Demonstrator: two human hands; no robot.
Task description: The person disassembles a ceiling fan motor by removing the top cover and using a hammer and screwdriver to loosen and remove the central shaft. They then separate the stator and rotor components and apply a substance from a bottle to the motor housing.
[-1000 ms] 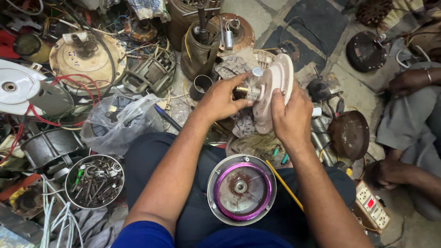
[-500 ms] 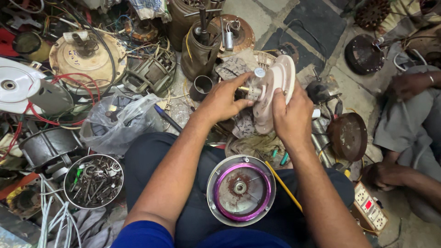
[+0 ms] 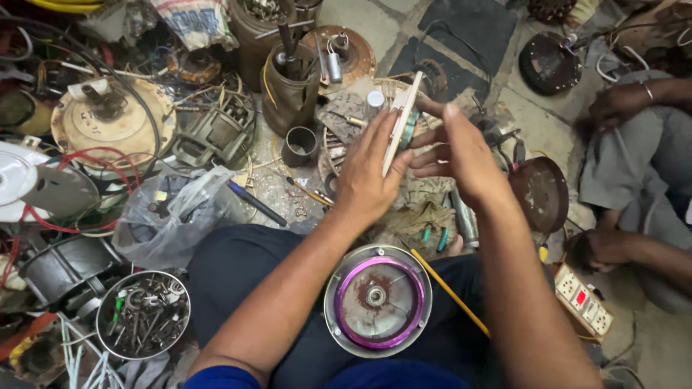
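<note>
A round white motor cover (image 3: 401, 122) stands on edge between my two hands, seen nearly edge-on above a cluttered floor. My left hand (image 3: 371, 173) presses its palm and fingers flat against the cover's left face. My right hand (image 3: 455, 155) is on the other side, fingers spread and touching the cover's right face and a greenish part behind it. Below my hands, on my lap, lies a round metal housing with a purple ring (image 3: 378, 301) and a bearing at its centre.
A bowl of screws and bolts (image 3: 143, 314) sits at the lower left. Motor parts, a plastic bag (image 3: 173, 216), wires and a brown tool holder (image 3: 288, 90) crowd the floor. Another person's arms (image 3: 634, 101) are at the right, by a rusty disc (image 3: 540, 193) and a socket strip (image 3: 582, 299).
The white cover has turned from face-on to edge-on. Both hands have opened from a grip around it to flat palms and spread fingers on its two sides.
</note>
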